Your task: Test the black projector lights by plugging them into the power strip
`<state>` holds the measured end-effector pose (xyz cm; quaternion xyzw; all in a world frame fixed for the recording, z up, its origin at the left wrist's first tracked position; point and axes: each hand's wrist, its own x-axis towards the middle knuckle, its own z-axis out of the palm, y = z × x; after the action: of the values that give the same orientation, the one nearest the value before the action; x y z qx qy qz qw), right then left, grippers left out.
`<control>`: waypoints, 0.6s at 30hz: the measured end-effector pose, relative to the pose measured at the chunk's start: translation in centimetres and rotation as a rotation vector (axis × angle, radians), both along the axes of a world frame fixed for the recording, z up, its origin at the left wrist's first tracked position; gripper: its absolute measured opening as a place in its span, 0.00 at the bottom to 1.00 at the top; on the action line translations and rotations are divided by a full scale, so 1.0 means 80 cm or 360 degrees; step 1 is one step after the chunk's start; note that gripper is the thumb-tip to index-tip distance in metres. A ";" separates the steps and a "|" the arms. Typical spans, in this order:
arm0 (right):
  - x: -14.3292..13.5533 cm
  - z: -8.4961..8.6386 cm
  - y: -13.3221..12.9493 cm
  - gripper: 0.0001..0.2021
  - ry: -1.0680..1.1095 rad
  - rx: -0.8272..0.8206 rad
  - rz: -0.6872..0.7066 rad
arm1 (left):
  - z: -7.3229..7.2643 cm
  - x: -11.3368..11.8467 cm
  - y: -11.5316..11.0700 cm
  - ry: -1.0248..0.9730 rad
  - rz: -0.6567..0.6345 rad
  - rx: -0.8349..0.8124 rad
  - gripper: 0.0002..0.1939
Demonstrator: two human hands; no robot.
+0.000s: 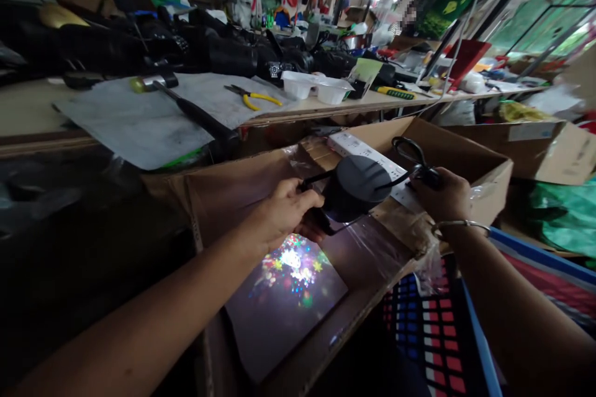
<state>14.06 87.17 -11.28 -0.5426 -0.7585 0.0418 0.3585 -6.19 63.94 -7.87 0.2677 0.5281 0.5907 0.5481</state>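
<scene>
My left hand (295,205) grips a black projector lamp (356,189) by its bracket, above an open cardboard box (372,285). Coloured specks of light fall on a pale sheet (298,316) inside the box, below the lamp. In my right hand (447,195) is a black plug (428,177), with the cable looped above it. A white power strip (363,152) lies partly behind the lamp, close to that plug. Whether the plug touches the strip I cannot tell.
A hammer (186,105), yellow-handled pliers (254,97) and white plastic trays (333,90) lie on the workbench, with black items behind them. Blue-rimmed baskets (479,329) stand at the lower right. Another cardboard box (559,149) is at the right.
</scene>
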 end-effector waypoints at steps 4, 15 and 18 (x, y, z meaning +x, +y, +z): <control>-0.001 0.000 0.000 0.12 -0.0007 -0.0013 -0.0009 | 0.002 0.000 -0.005 0.0031 0.0031 0.0006 0.04; -0.001 0.001 0.000 0.11 0.0010 -0.0026 -0.0028 | -0.003 -0.001 -0.018 0.0022 -0.0028 -0.0044 0.05; 0.000 -0.001 0.003 0.11 0.0047 -0.0044 -0.0032 | -0.001 -0.002 -0.017 0.0022 -0.0038 -0.0046 0.04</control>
<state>14.07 87.37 -11.37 -0.5544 -0.7470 0.0565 0.3625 -6.32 62.58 -7.95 0.2702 0.5370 0.5746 0.5554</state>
